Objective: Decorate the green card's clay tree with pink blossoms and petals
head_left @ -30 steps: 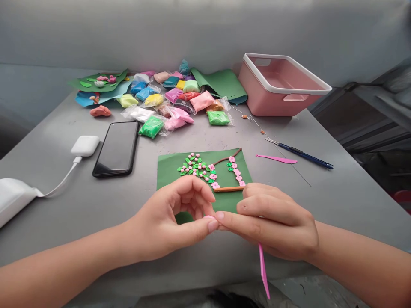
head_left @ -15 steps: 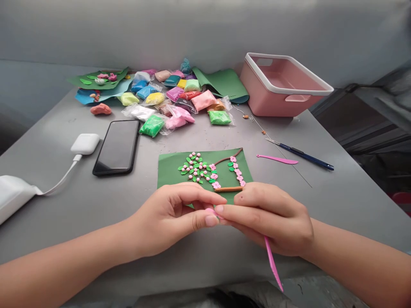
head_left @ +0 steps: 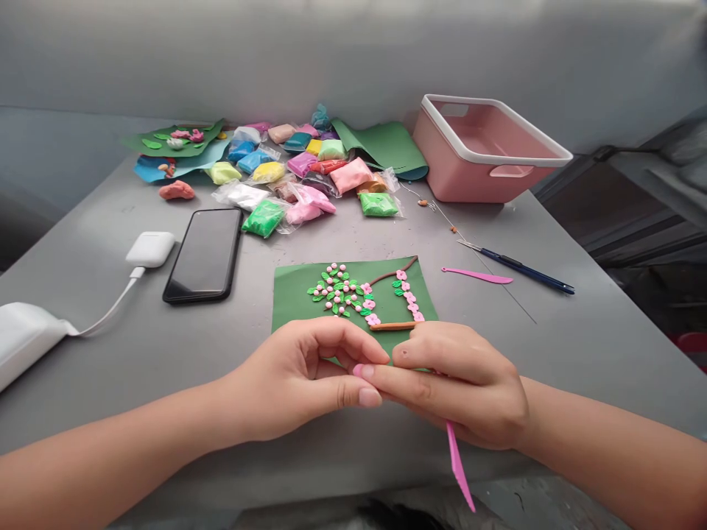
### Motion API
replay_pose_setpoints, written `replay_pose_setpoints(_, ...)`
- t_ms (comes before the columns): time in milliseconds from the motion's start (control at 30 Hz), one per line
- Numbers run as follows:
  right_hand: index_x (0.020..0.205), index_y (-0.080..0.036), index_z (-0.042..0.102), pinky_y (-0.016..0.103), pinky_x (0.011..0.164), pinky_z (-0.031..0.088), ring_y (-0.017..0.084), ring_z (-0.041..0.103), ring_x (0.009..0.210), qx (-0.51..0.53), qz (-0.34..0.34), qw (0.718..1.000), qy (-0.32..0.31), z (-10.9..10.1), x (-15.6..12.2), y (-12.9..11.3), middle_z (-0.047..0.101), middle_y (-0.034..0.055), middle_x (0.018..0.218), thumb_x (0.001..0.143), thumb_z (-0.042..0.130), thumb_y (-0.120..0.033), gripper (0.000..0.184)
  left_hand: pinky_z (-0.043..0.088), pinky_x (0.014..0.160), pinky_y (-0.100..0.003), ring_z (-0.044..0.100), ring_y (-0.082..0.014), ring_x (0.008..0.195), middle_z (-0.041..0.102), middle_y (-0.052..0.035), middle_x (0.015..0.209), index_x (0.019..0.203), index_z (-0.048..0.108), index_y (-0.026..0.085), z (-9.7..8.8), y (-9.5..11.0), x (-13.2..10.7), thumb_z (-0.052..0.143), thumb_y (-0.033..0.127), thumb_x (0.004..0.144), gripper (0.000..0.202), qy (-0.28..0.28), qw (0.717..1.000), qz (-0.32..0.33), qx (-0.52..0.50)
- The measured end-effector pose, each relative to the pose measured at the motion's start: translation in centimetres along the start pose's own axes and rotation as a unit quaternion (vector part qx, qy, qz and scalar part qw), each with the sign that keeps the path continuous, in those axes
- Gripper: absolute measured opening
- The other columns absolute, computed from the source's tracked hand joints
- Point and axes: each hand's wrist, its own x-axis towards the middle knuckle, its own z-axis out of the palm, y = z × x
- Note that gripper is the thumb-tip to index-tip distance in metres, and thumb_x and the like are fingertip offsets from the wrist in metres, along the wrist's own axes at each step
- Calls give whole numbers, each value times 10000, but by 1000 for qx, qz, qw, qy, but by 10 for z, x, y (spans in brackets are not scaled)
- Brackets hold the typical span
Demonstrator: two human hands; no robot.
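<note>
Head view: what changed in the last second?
The left hand folded its arched fingers flat against the right hand. The right hand kept hold of the pink tool, and the tool's lower end swung right, then back. Green card, phone, clay bags and pink bin stayed put.

Grey table (head_left: pixel 552 346) is carrying craft things: a green card (head_left: pixel 292 294) lying at centre, black phone (head_left: pixel 203 254) at ten o'clock, clay packets (head_left: pixel 298 180) at twelve, pink tub (head_left: pixel 486 151) at one, and blue-handled tool (head_left: pixel 522 266) at three.

Card (head_left: pixel 292 294) near edge hidden under L hand (head_left: pixel 298 383), R hand (head_left: pixel 464 383). Tool (head_left: pixel 458 464) top buried in R hand. Pouch (head_left: pixel 22 338) cut by frame edge.
</note>
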Motion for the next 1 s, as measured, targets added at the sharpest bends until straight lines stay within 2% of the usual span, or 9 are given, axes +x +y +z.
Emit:
replay_pose_setpoints(200, 1052, -92, 688, 263, 539, 442, 106, 550, 618, -9, -7, 1000, 16, 4, -2, 4, 604, 34, 727, 1003, 539, -179, 179, 559, 738, -158, 679, -70, 767, 737, 31, 794, 889, 734, 192, 0, 2, 3, 759, 106, 807, 121, 9, 999, 28, -24)
replay_pose_setpoints(300, 1041, -107, 691, 261, 524, 422, 97, 529, 594, -14, 8, 999, 28, 4, -4, 3, 569, 5, 713, 959, 605, -132, 121, 560, 720, -147, 694, -68, 752, 748, 27, 771, 876, 740, 182, 0, 3, 4, 765, 97, 803, 115, 13, 999, 20, -37)
replay_pose_setpoints(400, 1068, -95, 681, 259, 521, 417, 94, 521, 586, -1, 7, 1000, 24, 3, -3, 2, 540, -6, 688, 958, 562, -62, 165, 563, 707, -140, 702, -62, 728, 748, 42, 738, 838, 743, 188, 0, 3, 5, 785, 75, 775, 136, 21, 998, 13, -54)
replay_pose_setpoints(533, 1014, -123, 668, 251, 527, 438, 96, 506, 585, -21, 2, 999, 36, 3, -1, 1, 554, 3, 702, 975, 533, -80, 147, 569, 726, -152, 706, -67, 741, 757, 41, 752, 811, 745, 194, 1, 3, 4, 794, 107, 779, 105, 24, 998, 20, -49)
replay_pose_setpoints(600, 973, -142, 644, 237, 557, 480, 99, 540, 615, -27, 8, 998, 49, 4, -1, 2, 588, 15, 742, 988, 524, -108, 126, 562, 730, -151, 694, -65, 754, 757, 41, 774, 822, 752, 202, 1, 3, 3, 790, 133, 792, 85, 23, 999, 24, -39)
replay_pose_setpoints(700, 1010, -145, 607, 219, 629, 536, 110, 609, 714, -15, 23, 997, 71, 2, -2, 5, 630, 39, 810, 1007, 483, -114, 128, 531, 699, -119, 659, -46, 742, 746, 47, 778, 850, 774, 221, 0, 2, 2, 772, 170, 820, 59, 34, 999, 22, -17)
replay_pose_setpoints(833, 1063, -135, 603, 229, 666, 557, 119, 638, 756, -4, 53, 996, 77, -5, 0, 9, 649, 52, 821, 1003, 455, -75, 170, 549, 763, -142, 672, -70, 807, 772, 26, 834, 889, 804, 237, -4, 3, 4, 769, 237, 830, 69, 72, 997, 27, 26)
replay_pose_setpoints(1000, 970, -139, 646, 222, 589, 551, 112, 631, 651, -2, 50, 997, 51, -9, 0, 9, 675, 36, 757, 945, 617, -122, 42, 573, 789, -180, 710, -97, 821, 793, 11, 884, 882, 799, 239, -5, 5, 6, 782, 263, 821, 68, 96, 994, 41, 38)
